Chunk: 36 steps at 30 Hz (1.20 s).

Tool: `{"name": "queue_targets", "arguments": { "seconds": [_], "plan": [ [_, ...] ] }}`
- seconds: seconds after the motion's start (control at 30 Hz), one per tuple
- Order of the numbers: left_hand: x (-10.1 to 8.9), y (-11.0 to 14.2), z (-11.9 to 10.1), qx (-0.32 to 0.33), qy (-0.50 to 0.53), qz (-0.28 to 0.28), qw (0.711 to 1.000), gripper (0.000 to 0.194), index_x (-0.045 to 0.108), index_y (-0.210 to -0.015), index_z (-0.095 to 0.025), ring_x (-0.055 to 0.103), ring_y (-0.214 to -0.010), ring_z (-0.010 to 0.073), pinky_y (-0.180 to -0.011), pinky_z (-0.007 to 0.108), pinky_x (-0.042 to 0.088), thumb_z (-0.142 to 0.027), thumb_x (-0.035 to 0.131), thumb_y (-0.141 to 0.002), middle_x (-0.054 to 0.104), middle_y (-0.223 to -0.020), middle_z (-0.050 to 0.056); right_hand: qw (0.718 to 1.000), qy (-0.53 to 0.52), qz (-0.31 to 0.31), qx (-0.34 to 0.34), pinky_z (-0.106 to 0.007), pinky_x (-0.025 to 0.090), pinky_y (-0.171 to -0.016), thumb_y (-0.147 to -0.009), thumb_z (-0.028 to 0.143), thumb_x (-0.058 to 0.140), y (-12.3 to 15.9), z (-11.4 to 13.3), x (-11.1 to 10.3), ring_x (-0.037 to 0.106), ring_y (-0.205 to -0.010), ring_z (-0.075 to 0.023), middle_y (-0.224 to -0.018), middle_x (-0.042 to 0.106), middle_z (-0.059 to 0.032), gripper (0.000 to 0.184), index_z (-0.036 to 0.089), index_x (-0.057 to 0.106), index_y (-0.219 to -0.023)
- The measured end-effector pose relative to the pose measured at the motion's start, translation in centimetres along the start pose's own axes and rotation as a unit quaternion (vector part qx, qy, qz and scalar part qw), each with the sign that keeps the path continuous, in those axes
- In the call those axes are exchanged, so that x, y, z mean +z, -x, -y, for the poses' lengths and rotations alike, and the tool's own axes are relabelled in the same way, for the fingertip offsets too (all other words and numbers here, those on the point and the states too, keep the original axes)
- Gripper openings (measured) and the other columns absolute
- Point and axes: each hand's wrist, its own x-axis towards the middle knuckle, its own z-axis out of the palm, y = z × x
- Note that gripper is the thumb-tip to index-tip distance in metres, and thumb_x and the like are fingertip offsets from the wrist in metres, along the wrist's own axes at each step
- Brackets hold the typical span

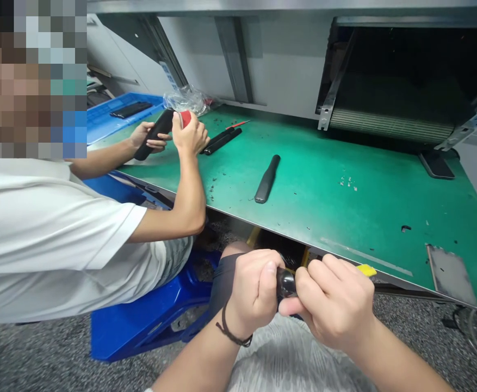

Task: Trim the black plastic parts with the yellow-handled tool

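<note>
L hand (254,291) & R hand (332,300) both clamped on black rubbery grip (286,283), fingers closed round it, long axis approx. horiz. betw. hands, R fingers (320,277) nearer yellow piece (366,270), all just below edge of green bench (344,218).

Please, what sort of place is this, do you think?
Probably a small assembly workshop or factory line. A green anti-static mat covers the workbench, a co-worker sits working at it, and black moulded parts lie on it, near a blue plastic crate.
</note>
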Motion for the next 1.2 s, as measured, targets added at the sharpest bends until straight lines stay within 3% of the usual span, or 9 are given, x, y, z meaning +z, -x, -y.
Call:
{"name": "queue_targets", "arguments": {
  "seconds": [0.1, 0.2, 0.3, 0.37, 0.43, 0.53, 0.63, 0.9, 1.2],
  "plan": [
    [0.6, 0.1, 0.0, -0.09, 0.039, 0.003, 0.995, 0.054, 0.042, -0.066, -0.02, 0.041, -0.055, 0.0141, -0.058, 0.033, 0.028, -0.042, 0.027, -0.113, 0.043, -0.058, 0.0, 0.999, 0.015, -0.026, -0.013, -0.038, 0.018, -0.06, -0.108, 0.049, 0.052, 0.2, -0.3, 0.3, 0.033, -0.063, -0.0184, -0.062, 0.047, -0.0023, 0.044, 0.018, 0.065, -0.08],
    [0.6, -0.1, 0.2, -0.185, 0.115, 0.044, 0.975, 0.059, 0.045, -0.067, -0.02, 0.045, -0.056, 0.0143, -0.057, 0.031, 0.032, -0.053, 0.026, -0.112, 0.048, -0.06, 0.001, 0.996, -0.086, -0.009, 0.006, -0.036, 0.02, -0.058, -0.107, 0.036, 0.056, 0.5, -1.1, 0.3, 0.034, -0.06, -0.0171, -0.061, 0.046, 0.0, 0.033, 0.02, 0.062, -0.08],
    [0.2, -0.2, 0.5, -0.252, 0.252, 0.114, 0.927, 0.056, 0.053, -0.082, -0.019, 0.057, -0.058, 0.0155, -0.055, 0.028, 0.043, -0.062, 0.03, -0.11, 0.056, -0.068, 0.001, 0.981, -0.183, 0.02, 0.069, -0.032, 0.034, -0.061, -0.105, 0.016, 0.052, 1.0, -2.3, 0.1, 0.045, -0.065, -0.0161, -0.075, 0.058, -0.0011, 0.012, 0.02, 0.063, -0.103],
    [0.0, 0.0, 0.5, -0.278, 0.31, 0.138, 0.899, 0.051, 0.052, -0.088, -0.02, 0.059, -0.05, 0.0144, -0.049, 0.025, 0.044, -0.063, 0.035, -0.108, 0.056, -0.067, 0.0, 0.975, -0.185, 0.038, 0.116, -0.032, 0.041, -0.067, -0.105, 0.017, 0.054, 1.1, -3.0, -0.1, 0.052, -0.072, -0.0165, -0.086, 0.064, -0.0034, 0.014, 0.019, 0.061, -0.117],
    [0.0, 0.2, 0.4, -0.281, 0.314, 0.143, 0.896, 0.049, 0.051, -0.089, -0.02, 0.055, -0.041, 0.0117, -0.04, 0.021, 0.037, -0.063, 0.038, -0.108, 0.054, -0.064, -0.003, 0.974, -0.173, 0.059, 0.133, -0.032, 0.042, -0.068, -0.107, 0.031, 0.057, 1.0, -3.6, -0.5, 0.053, -0.074, -0.0171, -0.087, 0.064, -0.0038, 0.015, 0.018, 0.062, -0.114],
    [0.2, 0.4, 0.1, -0.262, 0.303, 0.148, 0.904, 0.049, 0.051, -0.088, -0.02, 0.049, -0.035, 0.0089, -0.034, 0.018, 0.03, -0.063, 0.037, -0.109, 0.053, -0.061, -0.003, 0.973, -0.174, 0.096, 0.119, -0.031, 0.036, -0.065, -0.108, 0.055, 0.051, 0.1, -4.0, -1.0, 0.05, -0.07, -0.0164, -0.079, 0.059, -0.002, 0.041, 0.017, 0.063, -0.1],
    [0.4, 0.5, -0.3, -0.243, 0.295, 0.156, 0.911, 0.051, 0.051, -0.085, -0.02, 0.045, -0.035, 0.0071, -0.034, 0.018, 0.029, -0.062, 0.036, -0.109, 0.052, -0.06, -0.003, 0.974, -0.164, 0.118, 0.1, -0.031, 0.032, -0.064, -0.108, 0.065, 0.041, -1.2, -3.9, -1.3, 0.048, -0.069, -0.0157, -0.076, 0.057, -0.0012, 0.054, 0.017, 0.062, -0.093],
    [0.5, 1.1, -0.5, -0.23, 0.249, 0.149, 0.929, 0.054, 0.054, -0.085, -0.019, 0.045, -0.038, 0.0085, -0.037, 0.022, 0.029, -0.063, 0.034, -0.109, 0.053, -0.06, -0.001, 0.988, -0.086, 0.118, 0.056, -0.032, 0.021, -0.058, -0.11, 0.06, 0.043, -2.1, -3.6, -1.5, 0.035, -0.061, -0.0141, -0.065, 0.047, 0.0016, 0.057, 0.02, 0.049, -0.07],
    [2.1, 0.9, -1.0, -0.298, 0.308, 0.093, 0.899, 0.053, 0.055, -0.087, -0.02, 0.043, -0.032, 0.0081, -0.031, 0.02, 0.025, -0.065, 0.036, -0.108, 0.053, -0.059, -0.003, 0.997, 0.056, 0.039, 0.04, -0.035, 0.021, -0.062, -0.113, 0.056, 0.034, -0.6, -2.6, -0.2, 0.032, -0.067, -0.0191, -0.069, 0.048, -0.0032, 0.057, 0.021, 0.056, -0.073]
  ]
}}
